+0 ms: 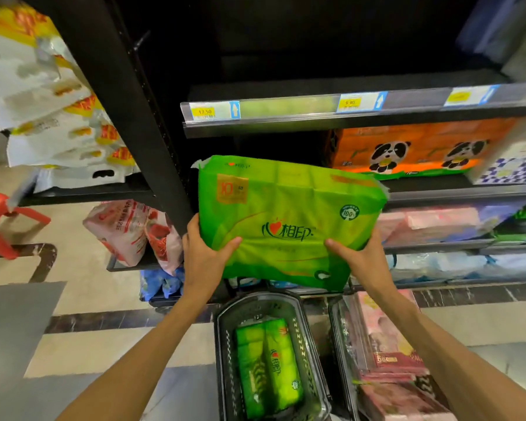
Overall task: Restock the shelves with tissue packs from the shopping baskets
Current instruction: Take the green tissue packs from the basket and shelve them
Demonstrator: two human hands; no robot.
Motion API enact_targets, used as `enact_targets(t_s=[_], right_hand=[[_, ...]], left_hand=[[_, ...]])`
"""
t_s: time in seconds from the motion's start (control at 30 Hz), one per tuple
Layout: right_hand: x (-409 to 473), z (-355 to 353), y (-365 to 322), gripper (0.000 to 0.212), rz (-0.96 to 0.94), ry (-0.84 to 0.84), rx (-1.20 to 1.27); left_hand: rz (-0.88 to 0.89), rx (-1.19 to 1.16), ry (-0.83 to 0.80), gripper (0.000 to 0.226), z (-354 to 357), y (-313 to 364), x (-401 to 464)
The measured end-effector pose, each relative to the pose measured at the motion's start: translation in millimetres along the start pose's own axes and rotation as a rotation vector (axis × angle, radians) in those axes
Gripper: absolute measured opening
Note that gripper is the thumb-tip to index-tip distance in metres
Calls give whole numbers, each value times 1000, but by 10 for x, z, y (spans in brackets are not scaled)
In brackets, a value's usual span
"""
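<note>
I hold a large green tissue pack [289, 217] flat in front of the shelving. My left hand [204, 256] grips its lower left edge and my right hand [363, 258] grips its lower right edge. The pack's far end points at the dark gap on the shelf [438, 185] left of an orange panda tissue pack [413, 150]. Below my arms, a black shopping basket [225, 360] holds another green tissue pack [271, 366]. A second basket [342, 344] to its right holds pink tissue packs [386, 344].
A black upright post [128, 95] stands left of the pack. The shelf rail above carries price tags [205, 112]. Pink and blue packs fill the lower right shelves. White and yellow bags [58, 110] hang at left, with a red stool [0, 223] on the floor.
</note>
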State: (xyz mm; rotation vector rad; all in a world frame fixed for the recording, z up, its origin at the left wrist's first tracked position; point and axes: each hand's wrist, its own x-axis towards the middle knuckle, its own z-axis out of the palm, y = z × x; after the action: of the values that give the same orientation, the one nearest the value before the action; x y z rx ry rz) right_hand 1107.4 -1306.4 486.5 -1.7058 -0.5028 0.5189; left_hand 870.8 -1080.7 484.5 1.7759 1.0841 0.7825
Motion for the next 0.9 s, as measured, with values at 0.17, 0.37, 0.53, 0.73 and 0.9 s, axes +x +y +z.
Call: enact_targets(t_s=[0.17, 0.37, 0.53, 0.73, 0.9], right_hand=[[592, -108, -170, 102, -132, 11, -92], [1291, -56, -189, 100, -283, 0, -72], [1776, 73, -77, 67, -301, -4, -18], [2178, 196, 239, 69, -255, -76, -79], [2582, 410, 171, 65, -308, -64, -225]], left_hand=[[41, -37, 100, 103, 292, 154, 312], [99, -98, 171, 91, 622, 179, 746], [77, -76, 258, 84, 859, 96, 1258], [95, -3, 246, 56, 1022, -224, 1577], [44, 40, 198, 104, 1065, -391, 1809]])
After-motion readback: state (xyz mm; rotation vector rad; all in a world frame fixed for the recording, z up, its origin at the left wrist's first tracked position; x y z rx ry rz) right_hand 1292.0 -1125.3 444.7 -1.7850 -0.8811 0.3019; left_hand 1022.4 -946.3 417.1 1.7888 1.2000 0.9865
